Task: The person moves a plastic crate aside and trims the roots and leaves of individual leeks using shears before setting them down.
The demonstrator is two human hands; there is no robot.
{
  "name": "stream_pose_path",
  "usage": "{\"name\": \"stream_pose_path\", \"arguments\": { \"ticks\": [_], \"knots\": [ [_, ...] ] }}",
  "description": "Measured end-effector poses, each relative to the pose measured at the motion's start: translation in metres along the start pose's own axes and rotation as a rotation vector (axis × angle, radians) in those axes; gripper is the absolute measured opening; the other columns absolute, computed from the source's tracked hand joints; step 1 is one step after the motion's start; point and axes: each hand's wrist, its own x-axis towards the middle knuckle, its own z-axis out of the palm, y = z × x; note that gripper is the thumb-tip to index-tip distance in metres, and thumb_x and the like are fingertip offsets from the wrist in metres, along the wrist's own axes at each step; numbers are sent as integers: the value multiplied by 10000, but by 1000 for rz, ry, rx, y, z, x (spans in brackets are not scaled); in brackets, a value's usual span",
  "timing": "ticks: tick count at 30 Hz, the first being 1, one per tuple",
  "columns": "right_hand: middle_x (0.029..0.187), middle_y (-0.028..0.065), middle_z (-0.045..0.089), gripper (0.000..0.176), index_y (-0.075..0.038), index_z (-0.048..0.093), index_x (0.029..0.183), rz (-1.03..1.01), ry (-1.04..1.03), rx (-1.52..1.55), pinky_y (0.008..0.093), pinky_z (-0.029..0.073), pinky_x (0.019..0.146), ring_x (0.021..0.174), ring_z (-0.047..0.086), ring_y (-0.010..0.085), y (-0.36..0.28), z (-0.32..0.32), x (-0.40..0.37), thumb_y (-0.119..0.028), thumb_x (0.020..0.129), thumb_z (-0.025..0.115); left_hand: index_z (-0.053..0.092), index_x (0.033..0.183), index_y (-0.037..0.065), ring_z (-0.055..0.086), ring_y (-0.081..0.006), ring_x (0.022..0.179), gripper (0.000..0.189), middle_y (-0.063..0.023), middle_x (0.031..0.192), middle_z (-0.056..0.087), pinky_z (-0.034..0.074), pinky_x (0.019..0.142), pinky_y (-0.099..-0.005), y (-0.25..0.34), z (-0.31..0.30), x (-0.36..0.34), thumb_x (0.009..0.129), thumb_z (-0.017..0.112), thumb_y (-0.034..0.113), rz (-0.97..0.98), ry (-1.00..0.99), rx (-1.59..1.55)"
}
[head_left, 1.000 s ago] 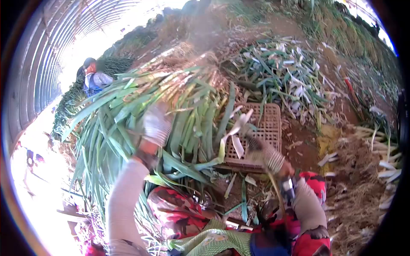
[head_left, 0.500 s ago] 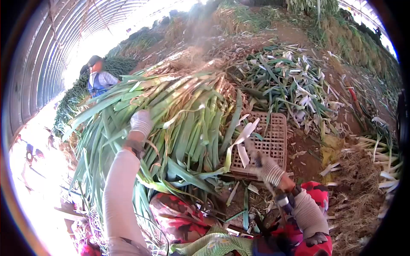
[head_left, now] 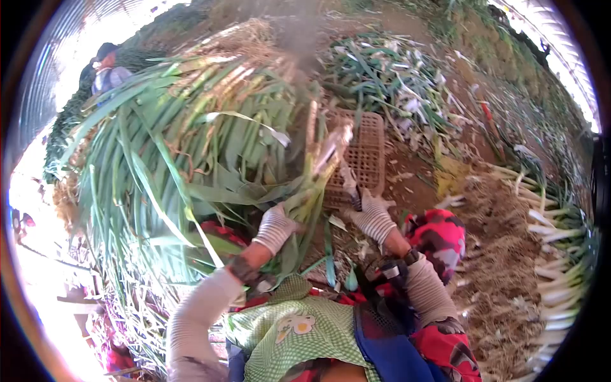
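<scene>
While one leek (head_left: 313,191) is gripped, piled leeks (head_left: 191,127) half-hide the crate (head_left: 368,153).

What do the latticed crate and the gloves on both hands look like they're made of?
Crate: probably moulded plastic, dull tan; its even grid of small openings suggests that. Gloves on the left hand, gripped round a leek, and the right hand: knitted fabric, perhaps cotton, matte; ribbed grey-white stripes show.
</scene>
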Motion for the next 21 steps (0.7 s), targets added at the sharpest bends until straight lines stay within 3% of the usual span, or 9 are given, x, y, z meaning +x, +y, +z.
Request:
{"name": "stream_pose_path", "arguments": {
  "ticks": [1,2,3,7,10,17,21],
  "knots": [
    [925,301,591,638,66,437,1051,16,-56,34,420,466,778,897,594,409,4,3,-17,-429,722,667,555,1046,-37,631,-311,831,646,-203,856,641,496,759,-361,8,21,-3,538,813,270,-59,76,106],
    [920,303,592,645,67,434,1052,33,-111,66,428,466,778,891,595,413,8,6,-33,-442,728,659,558,1037,-36,634,-299,850,646,-204,894,643,497,768,-360,-7,42,3,532,815,274,-103,48,-246],
    [919,306,591,659,69,427,1061,82,-201,157,431,468,782,892,594,415,7,5,-50,-454,730,655,557,1040,-33,633,-303,856,651,-203,903,643,496,771,-361,-17,59,9,532,815,280,-132,46,-185],
    [923,312,586,659,61,412,1095,31,-284,-40,451,471,789,892,590,428,25,41,-81,-440,736,644,544,1071,-19,623,-320,886,710,-202,934,641,491,797,-366,-55,98,32,527,816,347,-183,28,-41],
    [922,310,589,657,74,409,1092,131,-266,-59,456,472,785,889,586,436,20,31,-59,-427,735,640,548,1078,-8,619,-322,905,736,-202,937,642,479,823,-365,-63,106,34,517,815,386,-225,-6,16],
    [896,295,599,632,70,411,1089,119,-274,-147,455,477,781,872,591,434,10,33,-22,-403,734,634,562,1100,4,607,-337,932,770,-203,964,641,455,862,-359,-67,101,37,501,818,414,-262,-48,-63],
    [927,291,602,661,69,413,1141,91,-137,-240,447,477,797,877,593,427,14,26,32,-381,720,653,578,1088,4,604,-336,943,755,-206,969,640,451,872,-357,-62,96,43,497,823,404,-296,-62,2]
  ]
}}
